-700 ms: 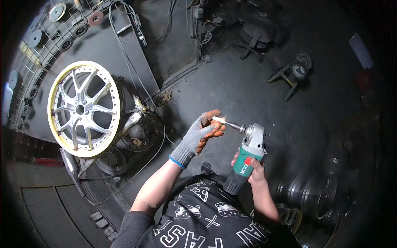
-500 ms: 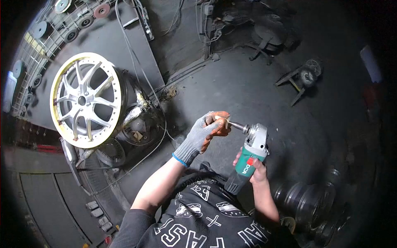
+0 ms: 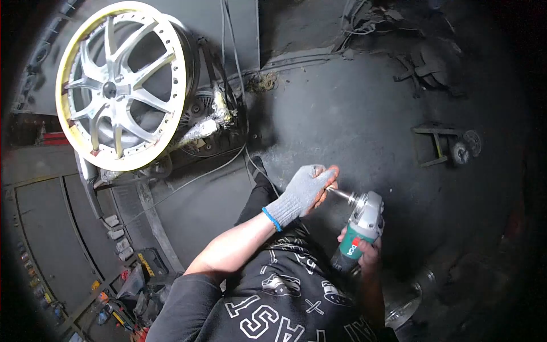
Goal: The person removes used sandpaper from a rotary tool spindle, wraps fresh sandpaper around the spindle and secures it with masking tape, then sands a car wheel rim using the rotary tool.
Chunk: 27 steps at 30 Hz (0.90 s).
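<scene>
My left hand (image 3: 310,191), in a grey glove with orange on the fingers, is closed at the tip of a metal spindle (image 3: 342,194). The small piece at that tip is mostly hidden by the fingers. The spindle sticks out from the head of a green and grey power tool (image 3: 362,225). Bare, my right hand (image 3: 369,251) wraps round the tool's green body near a red switch. To the upper left stands a silver spoked wheel (image 3: 110,89) with a yellowish rim.
Foil-wrapped stand parts (image 3: 202,130) and a cable (image 3: 213,170) are beside the wheel. A small stool-like frame (image 3: 437,146) stands on the floor at the right. Tools and a case (image 3: 152,262) lie at the lower left, more wheels (image 3: 405,305) at the lower right.
The view has swung, so the wheel appears larger and higher. Both hands and the power tool appear further right and lower. The light tip seen earlier is now mostly covered by my left fingers.
</scene>
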{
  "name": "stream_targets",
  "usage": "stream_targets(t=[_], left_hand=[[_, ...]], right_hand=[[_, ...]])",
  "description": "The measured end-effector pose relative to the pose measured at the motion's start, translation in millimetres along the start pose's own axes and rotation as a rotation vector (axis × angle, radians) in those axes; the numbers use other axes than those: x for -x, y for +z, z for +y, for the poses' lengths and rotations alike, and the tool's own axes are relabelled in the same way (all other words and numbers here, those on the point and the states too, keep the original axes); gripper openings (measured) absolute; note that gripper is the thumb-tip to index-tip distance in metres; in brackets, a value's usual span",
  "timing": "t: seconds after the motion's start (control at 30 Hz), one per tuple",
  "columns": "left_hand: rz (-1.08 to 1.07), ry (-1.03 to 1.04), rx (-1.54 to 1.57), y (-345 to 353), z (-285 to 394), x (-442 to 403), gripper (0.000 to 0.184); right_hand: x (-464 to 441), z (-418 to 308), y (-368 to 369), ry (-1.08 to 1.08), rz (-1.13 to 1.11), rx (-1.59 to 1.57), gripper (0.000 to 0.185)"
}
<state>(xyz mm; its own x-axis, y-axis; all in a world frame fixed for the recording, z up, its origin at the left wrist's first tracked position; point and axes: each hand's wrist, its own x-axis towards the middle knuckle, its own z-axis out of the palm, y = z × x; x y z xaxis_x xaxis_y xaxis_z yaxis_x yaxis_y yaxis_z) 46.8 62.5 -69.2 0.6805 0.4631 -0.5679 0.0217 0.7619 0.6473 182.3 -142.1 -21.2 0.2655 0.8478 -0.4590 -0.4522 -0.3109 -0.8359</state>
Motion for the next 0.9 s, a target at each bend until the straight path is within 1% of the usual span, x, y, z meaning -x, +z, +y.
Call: stream_targets(t=[0.03, 0.07, 0.13, 0.17, 0.23, 0.27, 0.3, 0.33, 0.4, 0.43, 0.47, 0.5, 0.57, 0.6, 0.67, 0.7, 0.73, 0.8, 0.83, 0.87, 0.9], left_hand=[[-0.004, -0.019, 0.082, -7.4, -1.1, -8.2, 0.033], [0.001, -0.037, 0.100, -15.9, 1.0, -15.6, 0.033], [0.007, -0.235, 0.173, -32.5, 7.6, -26.5, 0.031], [0.008, -0.242, 0.180, -40.1, 11.1, -32.0, 0.031], [-0.044, -0.388, 0.379, -58.7, 9.8, -35.8, 0.026], [-0.069, -0.458, 0.482, -68.4, 7.5, -37.0, 0.023], [-0.140, -0.517, 0.583, -83.4, -0.1, -41.8, 0.016], [-0.130, -0.521, 0.590, -89.2, 0.1, -43.5, 0.016], [-0.025, -0.512, 0.586, -94.4, 0.5, -46.1, 0.014], [0.023, -0.493, 0.696, -98.5, -9.6, -49.5, 0.024], [0.033, -0.493, 0.698, -103.5, -20.7, -57.5, 0.024], [0.072, -0.354, 0.545, -107.5, -31.9, -67.6, 0.029], [0.336, -0.147, 0.177, -72.6, 22.6, -77.9, 0.041], [0.218, -0.046, 0.175, -86.0, 11.9, -89.5, 0.048], [0.375, 0.117, -0.278, -113.1, -17.7, -117.8, 0.055], [0.426, 0.012, 0.110, -103.3, -8.9, -126.8, 0.073], [0.452, -0.089, 0.495, -95.1, 0.7, -137.4, 0.092], [0.187, 0.182, 1.126, -110.0, -7.1, -147.1, 0.085], [0.400, 0.223, 1.107, -101.1, 9.2, -150.7, 0.079], [0.392, 0.273, 1.136, -103.6, 10.2, -149.8, 0.077], [0.417, 0.277, 1.125, -102.9, 8.1, -149.3, 0.075]], right_hand=[[-13.1, -6.4, 3.6, 0.052, 0.008, 0.040, 0.075], [-25.4, -12.6, 7.2, 0.099, 0.018, 0.078, 0.078], [-51.7, -21.1, 24.5, 0.103, 0.037, 0.097, 0.080], [-62.6, -22.5, 15.7, 0.160, -0.029, 0.194, 0.077], [-85.3, -27.1, 0.5, 0.252, -0.179, 0.396, 0.072], [-91.8, -27.6, 2.8, 0.262, -0.201, 0.490, 0.064], [-103.7, -46.1, 22.7, 0.396, -0.171, 0.405, 0.056], [-114.4, -52.2, 27.9, 0.385, -0.231, 0.478, 0.045], [-137.0, -53.7, 27.8, 0.337, -0.355, 0.439, 0.037], [-147.0, -55.9, 28.5, 0.287, -0.344, 0.418, 0.034], [-158.2, -58.6, 26.0, 0.291, -0.351, 0.412, 0.034], [-171.6, -61.7, 21.5, 0.286, -0.390, 0.428, 0.034], [-203.0, -69.9, 14.6, 0.300, -0.429, 0.417, 0.033], [-221.7, -73.5, 7.8, 0.309, -0.444, 0.416, 0.033], [-260.3, -77.6, -7.3, 0.316, -0.557, 0.473, 0.032], [-281.7, -74.7, -15.0, 0.386, -0.581, 0.373, 0.033], [-303.4, -75.5, -22.1, 0.392, -0.596, 0.367, 0.033], [-340.4, -79.7, -32.6, 0.349, -0.571, 0.447, 0.034], [-356.4, -77.3, -45.9, 0.317, -0.564, 0.489, 0.033], [-370.0, -83.3, -54.5, 0.462, -0.472, 0.416, 0.036], [-380.5, -84.7, -62.8, 0.539, -0.378, 0.289, 0.042]])
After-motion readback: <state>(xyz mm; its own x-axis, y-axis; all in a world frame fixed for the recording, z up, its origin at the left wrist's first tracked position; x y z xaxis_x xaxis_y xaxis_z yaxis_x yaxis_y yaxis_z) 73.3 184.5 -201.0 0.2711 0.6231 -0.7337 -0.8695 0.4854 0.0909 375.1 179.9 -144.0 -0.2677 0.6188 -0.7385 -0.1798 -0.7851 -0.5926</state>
